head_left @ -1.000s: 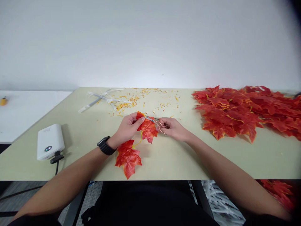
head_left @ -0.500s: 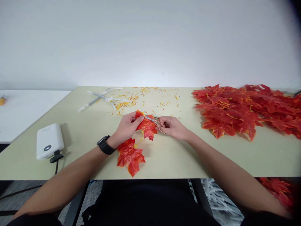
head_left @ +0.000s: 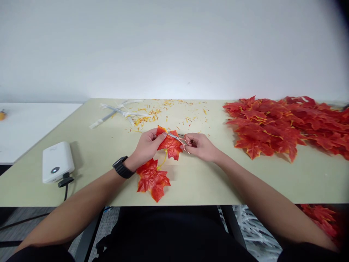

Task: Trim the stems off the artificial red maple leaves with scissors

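Note:
Between thumb and fingers, my left hand (head_left: pixel 149 145) pinches a red artificial maple leaf (head_left: pixel 172 147) with orange-yellow edges. A thin yellow stem joins it to a second red maple leaf (head_left: pixel 153 181), which hangs lower, near the table's front edge. My right hand (head_left: pixel 201 147) is closed around the rose-gold handles of small scissors (head_left: pixel 177 138). Their silver blades lie at the upper edge of the held leaf, pointing toward my left thumb. Whether the blades are cutting into the leaf I cannot tell.
Yellow and orange trimmings (head_left: pixel 152 116) litter the back of the table (head_left: pixel 207 182). Clear plastic strips (head_left: pixel 114 112) lie at back left. A white power bank (head_left: pixel 57 162) with a black cable stands at left. A heap of red maple leaves (head_left: pixel 267 127) covers the right side.
The lower leaf has swung slightly to the right. Both hands keep nearly the same place, with the scissors still at the upper edge of the held leaf.

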A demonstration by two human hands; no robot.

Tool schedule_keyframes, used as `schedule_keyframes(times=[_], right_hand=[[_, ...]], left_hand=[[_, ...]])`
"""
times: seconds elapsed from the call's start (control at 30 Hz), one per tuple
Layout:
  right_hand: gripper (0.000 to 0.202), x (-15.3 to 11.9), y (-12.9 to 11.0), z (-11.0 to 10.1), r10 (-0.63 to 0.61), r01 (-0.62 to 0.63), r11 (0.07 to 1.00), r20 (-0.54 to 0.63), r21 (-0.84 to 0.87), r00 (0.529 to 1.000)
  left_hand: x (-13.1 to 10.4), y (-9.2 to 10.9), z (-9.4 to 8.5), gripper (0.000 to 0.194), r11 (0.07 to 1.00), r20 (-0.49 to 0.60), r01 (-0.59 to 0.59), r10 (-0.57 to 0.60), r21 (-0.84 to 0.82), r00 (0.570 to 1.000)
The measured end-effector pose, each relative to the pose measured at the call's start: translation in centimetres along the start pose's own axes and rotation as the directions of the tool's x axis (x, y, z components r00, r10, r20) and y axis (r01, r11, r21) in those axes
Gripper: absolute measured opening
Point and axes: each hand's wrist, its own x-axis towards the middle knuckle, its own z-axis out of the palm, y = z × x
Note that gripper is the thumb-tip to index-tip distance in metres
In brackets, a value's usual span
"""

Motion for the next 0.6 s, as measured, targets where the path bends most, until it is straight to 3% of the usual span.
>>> schedule_keyframes(times=[0.6], right_hand=[[0.034,-0.04,-0.27,0.18,-0.019,0.018,0.999,-0.02,-0.049,1.0]], left_hand=[[0.02,-0.32,0.08,0.026,1.0,-0.006,-0.002,0.002,-0.004,1.0]])
